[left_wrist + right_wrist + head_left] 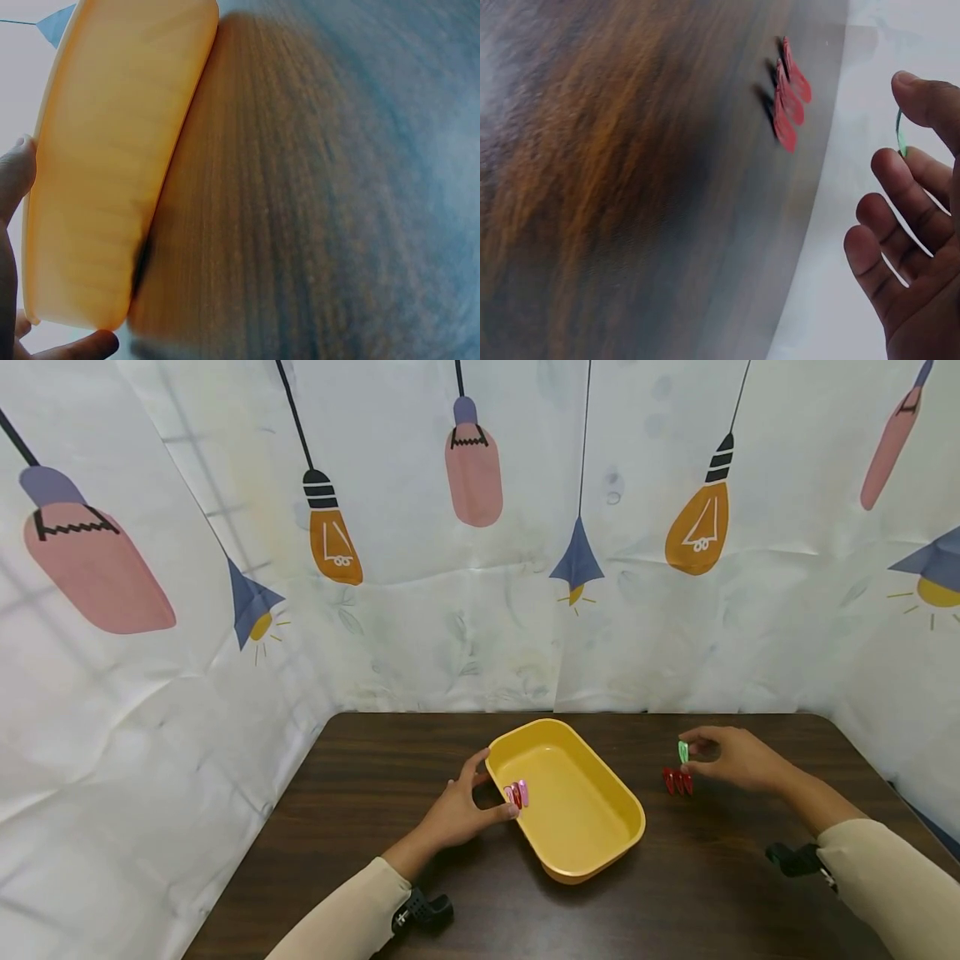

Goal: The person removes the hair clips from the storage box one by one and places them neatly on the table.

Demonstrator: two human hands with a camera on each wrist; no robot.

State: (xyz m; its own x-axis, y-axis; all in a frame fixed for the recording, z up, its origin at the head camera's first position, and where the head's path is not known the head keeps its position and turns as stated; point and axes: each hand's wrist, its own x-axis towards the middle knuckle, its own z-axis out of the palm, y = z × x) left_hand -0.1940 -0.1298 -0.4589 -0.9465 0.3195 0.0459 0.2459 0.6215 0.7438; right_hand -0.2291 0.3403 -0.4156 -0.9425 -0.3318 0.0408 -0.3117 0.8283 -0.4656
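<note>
My left hand point(459, 810) grips the left side of a yellow plastic tray point(573, 810), thumb near the middle of that side and fingers at the far corner. In the left wrist view, the tray's outer wall point(112, 165) stands between thumb and fingertips. Pink and red hair clips point(517, 793) sit side by side at the tray's left rim, close to the thumb. My right hand point(738, 760) pinches a green snap hair clip point(683, 752) between thumb and index finger. It hovers over three red hair clips point(678, 782) in a row on the table.
A dark wood-grain table point(375, 760) lies under everything. White cloth point(420, 635) printed with lamps and bulbs hangs behind it and along the sides. Dark wrist straps point(423, 912) sit on both sleeves.
</note>
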